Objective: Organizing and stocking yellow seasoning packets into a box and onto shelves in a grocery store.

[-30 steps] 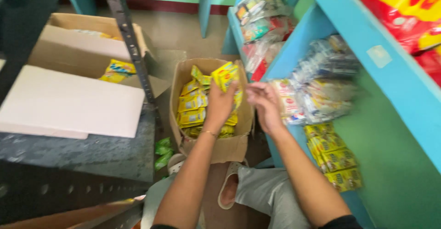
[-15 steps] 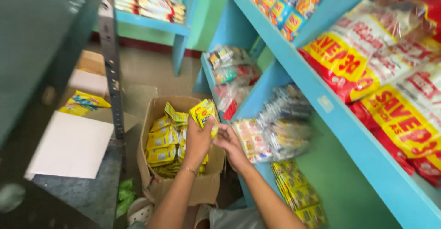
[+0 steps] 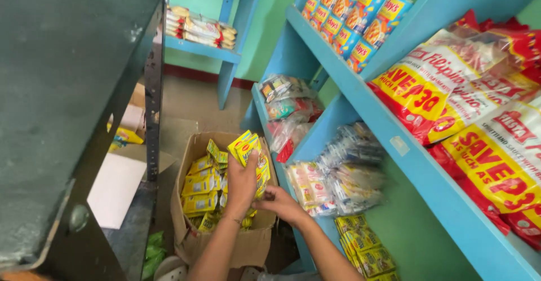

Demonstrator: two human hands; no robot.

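— Hands: state?
— Your left hand [image 3: 241, 184] is clamped on a stack of yellow sachets [image 3: 248, 148] above the cardboard box [image 3: 225, 247]; your right hand [image 3: 280, 203] is beside it, grip undeterminable.

Right-hand [image 3: 282, 204] fingers behind packets [image 3: 248, 151]

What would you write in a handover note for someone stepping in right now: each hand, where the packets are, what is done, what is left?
Left hand: grip shut on a stack of yellow packets, raised above the cardboard box.
Right hand: low beside the box's right edge; whether it holds anything cannot be told.
Done: matching yellow packets lie on the lowest blue shelf level.
Left: the box holds many more.
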